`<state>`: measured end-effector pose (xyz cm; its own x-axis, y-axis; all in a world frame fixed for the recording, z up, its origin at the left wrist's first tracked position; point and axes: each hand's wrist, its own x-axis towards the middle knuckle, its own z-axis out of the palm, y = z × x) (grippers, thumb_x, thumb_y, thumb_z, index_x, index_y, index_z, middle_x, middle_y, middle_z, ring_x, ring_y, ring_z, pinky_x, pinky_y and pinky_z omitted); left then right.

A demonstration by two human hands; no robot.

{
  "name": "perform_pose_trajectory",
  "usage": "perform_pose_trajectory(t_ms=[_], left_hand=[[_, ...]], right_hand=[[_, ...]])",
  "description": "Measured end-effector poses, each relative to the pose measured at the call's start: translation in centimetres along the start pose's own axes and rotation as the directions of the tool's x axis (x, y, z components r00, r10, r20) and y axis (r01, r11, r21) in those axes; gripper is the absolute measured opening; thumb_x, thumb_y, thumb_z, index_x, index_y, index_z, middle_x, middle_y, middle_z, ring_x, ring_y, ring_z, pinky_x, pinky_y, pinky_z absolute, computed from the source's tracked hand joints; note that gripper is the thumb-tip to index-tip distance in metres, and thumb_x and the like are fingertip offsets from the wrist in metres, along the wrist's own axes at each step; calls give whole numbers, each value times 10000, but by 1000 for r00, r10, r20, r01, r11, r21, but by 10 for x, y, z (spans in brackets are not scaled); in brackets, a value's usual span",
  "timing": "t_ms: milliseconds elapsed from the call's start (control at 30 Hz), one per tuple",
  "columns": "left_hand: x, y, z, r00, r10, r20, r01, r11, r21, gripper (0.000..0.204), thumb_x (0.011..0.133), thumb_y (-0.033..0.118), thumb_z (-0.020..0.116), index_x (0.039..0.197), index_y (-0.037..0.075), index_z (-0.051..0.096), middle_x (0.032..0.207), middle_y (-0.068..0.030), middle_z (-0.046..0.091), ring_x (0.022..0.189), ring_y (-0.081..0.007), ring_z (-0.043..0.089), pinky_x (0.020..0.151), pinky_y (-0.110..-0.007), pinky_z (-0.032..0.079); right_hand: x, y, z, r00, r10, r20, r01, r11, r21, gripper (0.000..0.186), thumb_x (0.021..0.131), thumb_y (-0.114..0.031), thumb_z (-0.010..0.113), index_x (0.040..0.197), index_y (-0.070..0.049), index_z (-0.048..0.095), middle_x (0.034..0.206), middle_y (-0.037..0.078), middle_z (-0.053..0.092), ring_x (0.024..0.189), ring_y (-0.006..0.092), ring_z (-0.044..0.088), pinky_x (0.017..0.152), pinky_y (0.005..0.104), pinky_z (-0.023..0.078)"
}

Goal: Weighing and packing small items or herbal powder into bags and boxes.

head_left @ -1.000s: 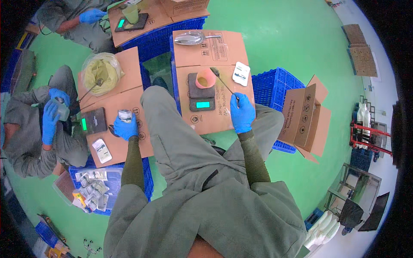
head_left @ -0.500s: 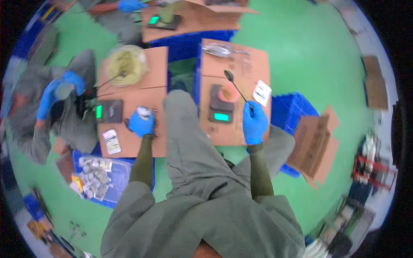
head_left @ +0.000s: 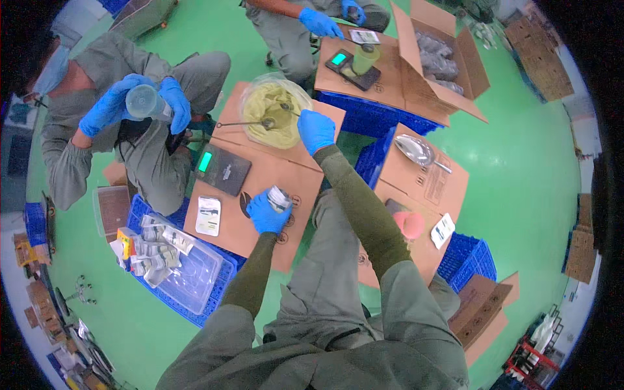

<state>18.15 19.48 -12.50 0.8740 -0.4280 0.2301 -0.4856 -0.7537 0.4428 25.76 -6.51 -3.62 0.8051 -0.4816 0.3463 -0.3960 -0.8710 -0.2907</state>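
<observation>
My right hand [head_left: 316, 132], gloved in blue, is closed on the handle of a dark spoon [head_left: 286, 106]. The spoon's bowl dips into a plastic-lined tub [head_left: 248, 104] of yellow-green powder [head_left: 263, 106]. A second spoon [head_left: 237, 124] rests in the same tub, its handle sticking out to the left. Over the left cardboard surface, my left hand [head_left: 264, 214], gloved too, grips a small white printed packet [head_left: 279, 199]; how many layers it has I cannot tell. On the right surface stands a pink cup [head_left: 408, 225], beside a dark scale [head_left: 394, 207] that my right forearm mostly hides.
A black scale [head_left: 222, 170] and a white printed pouch [head_left: 208, 216] lie on the left surface. A metal scoop [head_left: 416, 151] is at right. One co-worker holds a clear cup [head_left: 144, 102]; another works beside a green cup [head_left: 365, 58]. A clear bin [head_left: 195, 276] holds packets.
My right hand has swung left from beside the pink cup to the powder tub, bringing the spoon into it. My left hand still holds the packet. The whole view has turned.
</observation>
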Motion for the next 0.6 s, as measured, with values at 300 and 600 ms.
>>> perform_pose_trajectory(t_ms=[300, 600], left_hand=[[-2, 1, 1, 995, -85, 61, 86, 996, -12, 691, 656, 438, 848, 1212, 102, 611, 1130, -145, 619, 1085, -358, 577, 937, -500, 419], [-5, -9, 14, 993, -61, 103, 65, 997, -35, 785, 628, 516, 845, 1242, 113, 568, 1145, -123, 576, 1109, -345, 531, 974, -506, 374]], right_hand=[[12, 7, 28, 929, 305, 208, -355, 894, 273, 301, 841, -323, 601, 834, -57, 742, 833, 203, 706, 751, 399, 688, 678, 499, 554], [-13, 48, -18, 861, 410, 302, -503, 589, 632, 270, 811, -265, 650, 812, -14, 750, 758, 220, 691, 668, 295, 686, 635, 417, 506]])
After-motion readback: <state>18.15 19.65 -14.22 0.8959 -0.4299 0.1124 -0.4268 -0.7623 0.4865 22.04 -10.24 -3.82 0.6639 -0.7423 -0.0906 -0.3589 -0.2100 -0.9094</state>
